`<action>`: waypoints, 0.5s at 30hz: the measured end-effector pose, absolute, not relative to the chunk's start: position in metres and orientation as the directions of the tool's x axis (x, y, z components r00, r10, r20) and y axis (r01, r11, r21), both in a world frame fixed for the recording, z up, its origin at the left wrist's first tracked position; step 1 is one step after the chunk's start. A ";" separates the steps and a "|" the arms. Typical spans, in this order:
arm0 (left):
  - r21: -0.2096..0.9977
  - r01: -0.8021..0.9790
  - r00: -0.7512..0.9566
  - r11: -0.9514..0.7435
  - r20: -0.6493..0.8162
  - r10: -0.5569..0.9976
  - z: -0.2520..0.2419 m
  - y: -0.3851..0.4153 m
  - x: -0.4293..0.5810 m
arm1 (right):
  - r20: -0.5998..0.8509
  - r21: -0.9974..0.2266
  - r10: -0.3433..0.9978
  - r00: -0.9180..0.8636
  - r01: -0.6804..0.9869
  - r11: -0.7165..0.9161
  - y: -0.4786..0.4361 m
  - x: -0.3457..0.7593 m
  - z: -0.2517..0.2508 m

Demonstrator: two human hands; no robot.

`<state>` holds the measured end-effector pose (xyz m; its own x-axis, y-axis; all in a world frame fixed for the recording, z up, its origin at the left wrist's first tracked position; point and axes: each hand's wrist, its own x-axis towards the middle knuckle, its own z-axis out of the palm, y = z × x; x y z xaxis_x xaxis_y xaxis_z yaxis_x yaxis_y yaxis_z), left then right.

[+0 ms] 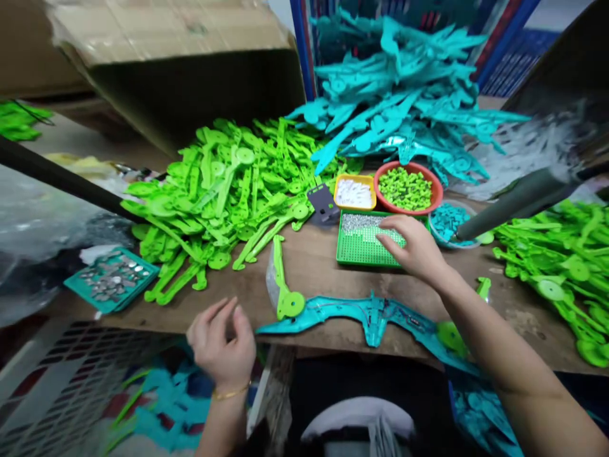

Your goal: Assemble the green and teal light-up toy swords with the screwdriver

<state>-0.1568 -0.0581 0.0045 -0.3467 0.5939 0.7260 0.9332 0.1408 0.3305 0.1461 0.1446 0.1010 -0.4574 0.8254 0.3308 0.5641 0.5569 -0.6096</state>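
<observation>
My right hand [419,247] is over the right side of a green perforated tray [349,254] with many small silvery metal pieces [359,222] in its far part. Its thumb and forefinger are apart, with nothing visible between them. My left hand [221,343] hovers at the table's front edge, fingers curled against the thumb; anything inside them is hidden. Just right of it lies a long turquoise bow-shaped plastic piece [333,308], its inner side up. A lime-green arm [280,273] with a round end [291,304] sits on its left end. My right forearm partly covers its right end.
Behind are heaps of lime-green parts [228,171] and turquoise parts [399,95]. A red bowl [438,197], a yellow tray [339,203] and a teal tray [78,289] hold small parts. Dark poles [514,200] slant in from the sides. An open carton [176,32] stands at back left.
</observation>
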 end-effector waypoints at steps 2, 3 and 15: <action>0.341 0.926 -0.372 0.163 0.746 0.553 0.001 -0.066 -0.170 | 0.157 -0.864 0.955 -0.252 0.433 0.257 0.195 0.113 0.105; 0.331 0.929 -0.366 0.168 0.750 0.550 0.000 -0.071 -0.176 | 0.007 -0.949 0.989 -0.145 0.310 0.052 0.219 0.094 0.106; 0.467 0.884 -0.371 -0.014 0.720 0.587 0.035 -0.046 -0.192 | -0.226 -0.974 0.964 -0.140 0.054 -0.221 0.322 -0.038 0.141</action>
